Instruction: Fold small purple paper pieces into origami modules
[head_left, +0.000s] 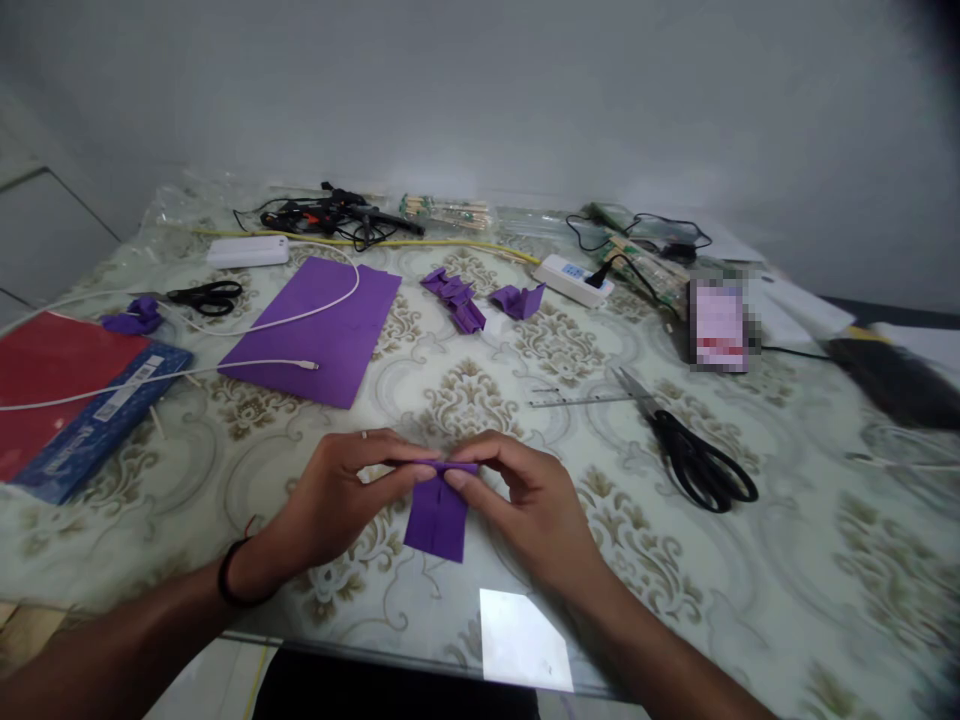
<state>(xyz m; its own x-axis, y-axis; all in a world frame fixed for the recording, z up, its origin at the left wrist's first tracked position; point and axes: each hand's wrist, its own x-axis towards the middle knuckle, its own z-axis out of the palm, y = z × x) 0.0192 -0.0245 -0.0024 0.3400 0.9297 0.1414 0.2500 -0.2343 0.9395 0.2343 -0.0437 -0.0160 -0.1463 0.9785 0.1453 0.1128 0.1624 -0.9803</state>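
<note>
A small strip of purple paper [436, 522] is between my hands near the table's front edge, with a crease down its middle and its top edge folded. My left hand [349, 490] pinches the upper left of the strip between thumb and fingers. On the other side, my right hand [525, 495] pinches the upper right the same way. The thumbs almost meet at the fold, and the lower part of the strip hangs free toward me. Farther back lie a pleated purple paper piece [454, 298] and a smaller folded purple piece [519, 300].
Purple sheets [322, 330] lie behind my left hand, crossed by a white cable [277, 367]. Black-handled scissors [701, 460] and a clear ruler [577, 398] are to the right. A power strip [574, 280], a phone [718, 325] and a red-and-blue packet [97, 420] surround the work area.
</note>
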